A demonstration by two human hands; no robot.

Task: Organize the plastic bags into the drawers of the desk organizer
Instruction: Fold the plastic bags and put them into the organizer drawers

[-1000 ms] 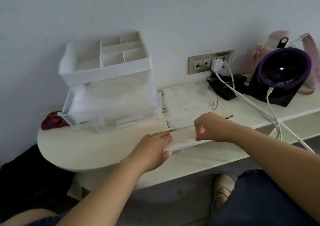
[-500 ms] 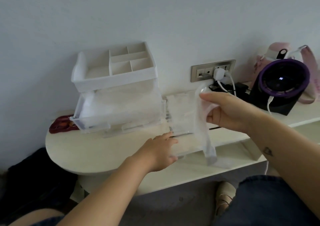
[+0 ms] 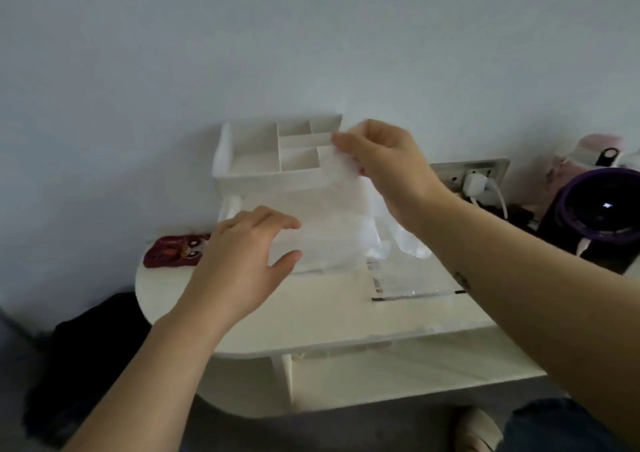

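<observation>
white desk [image 3: 311, 316], organizer [image 3: 273, 171], flat bags [image 3: 412, 283], red pouch [image 3: 173, 252], purple appliance [image 3: 602, 209]

A white desk organizer [image 3: 277, 160] stands on the desk against the wall, its divided top tray empty and a clear drawer [image 3: 325, 243] below pulled open. A thin translucent plastic bag [image 3: 349, 188] hangs in front of the organizer, above the drawer. More clear bags [image 3: 412, 283] lie flat just right of the organizer.
</observation>
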